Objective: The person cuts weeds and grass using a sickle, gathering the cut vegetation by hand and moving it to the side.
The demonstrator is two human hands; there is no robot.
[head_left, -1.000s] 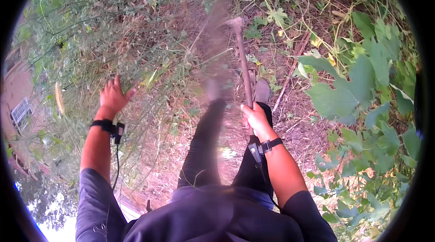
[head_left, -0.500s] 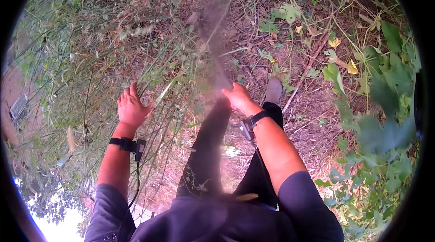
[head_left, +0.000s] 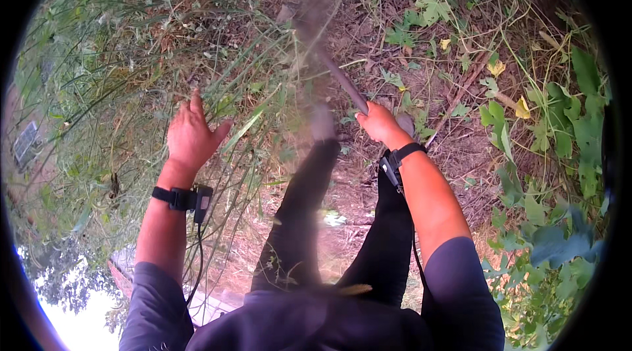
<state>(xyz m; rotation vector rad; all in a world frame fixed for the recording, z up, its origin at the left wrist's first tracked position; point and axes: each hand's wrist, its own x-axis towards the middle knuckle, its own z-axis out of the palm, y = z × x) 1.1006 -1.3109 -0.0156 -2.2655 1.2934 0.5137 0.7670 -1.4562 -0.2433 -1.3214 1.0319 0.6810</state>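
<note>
A: What was at the far left?

B: A dark rectangular panel [head_left: 26, 144], beyond thin green grass [head_left: 125, 88]. Next came the left hand [head_left: 194, 134], back upward, fingers extended and thumb spread wide, grasping nothing. Half a second earlier it had been slightly lower in view. Whether it touched the stems around it, I couldn't tell.

A: And below that hand?

B: A black wrist device [head_left: 203, 204] on a strap, its cable running down the arm. It bore a small pale patch, too small to read.

A: Moving right?

B: The left trouser leg [head_left: 293, 213], blurred along one side, then the tool's brown handle [head_left: 345, 84]. It slanted up and left from the right hand [head_left: 382, 122], over the littered ground, into a smeared band that hid its far end. The handle was sharper than in the previous frame, where it was badly blurred.

A: And the right hand?

B: Clenched round the handle, and farther right and higher than before. Its own wrist device [head_left: 390, 168] showed no marking I could make out.

A: Last, the right edge?

B: A large bluish leaf [head_left: 563, 242] among green ones, lower in view than earlier.
</note>
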